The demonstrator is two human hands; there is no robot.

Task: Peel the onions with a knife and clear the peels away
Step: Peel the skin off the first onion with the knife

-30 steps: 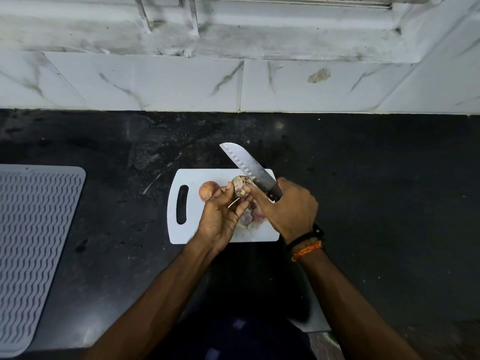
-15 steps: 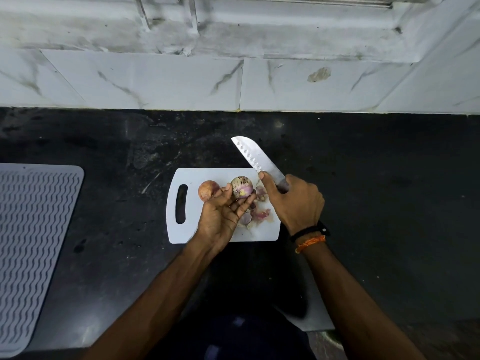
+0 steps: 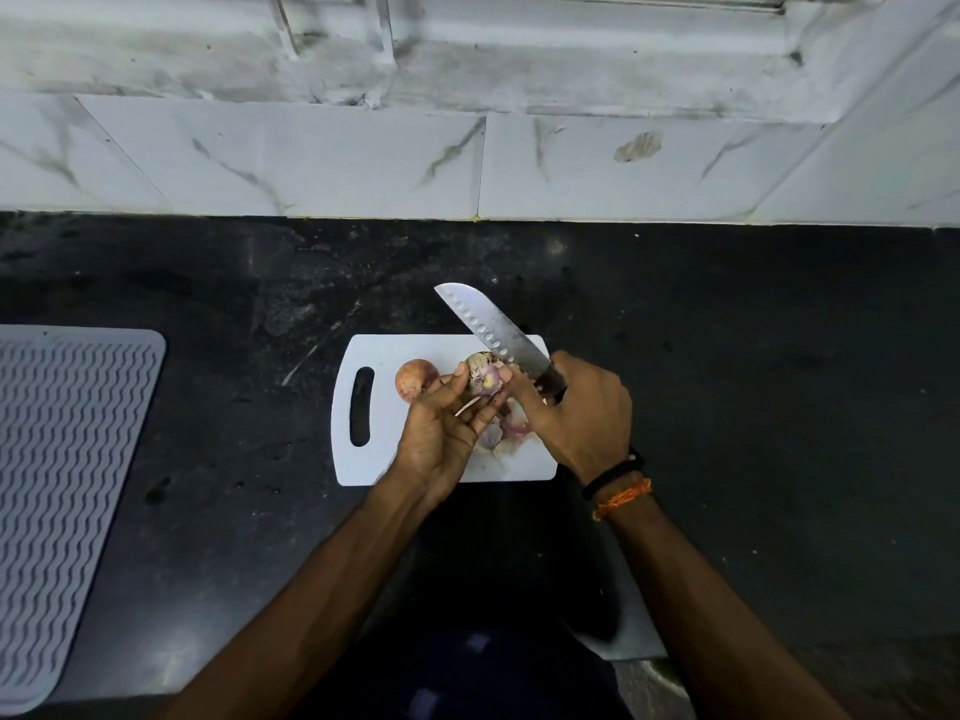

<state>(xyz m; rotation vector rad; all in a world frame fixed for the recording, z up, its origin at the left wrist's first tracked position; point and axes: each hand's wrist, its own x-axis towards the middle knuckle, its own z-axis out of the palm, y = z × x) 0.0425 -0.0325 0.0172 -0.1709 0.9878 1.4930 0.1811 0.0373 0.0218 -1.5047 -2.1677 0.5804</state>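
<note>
We curl the fingers [image 3: 470, 407] of our left hand [image 3: 441, 439] around a half-peeled onion [image 3: 485, 379], lifting it just above the cutting board [image 3: 441, 350] so the skin faces the blade. Our right hand [image 3: 582, 413] wraps tightly around the dark handle of a knife [image 3: 493, 332], its thumb reaching toward the onion; the blade slants up and to the far left, its edge touching the onion's right side, likely to catch and pull away a strip of skin. Holding the onion over the board probably lets loose pieces drop there. A small heap of pinkish peels [image 3: 506, 433] lies on the board below our hands. A second onion [image 3: 415, 379], still in its brown skin, sits on the board just left of our left hand, waiting its turn. The peels are not yet cleared.

The white board, with a handle slot at its left end, rests on a black stone table [image 3: 753, 381] with pale smudges. A grey ribbed mat [image 3: 57, 485] lies well apart at the left edge. At the far side stands a white marbled tile wall [image 3: 311, 158], grimy higher up. Black and orange bands [image 3: 618, 483] circle our right wrist.
</note>
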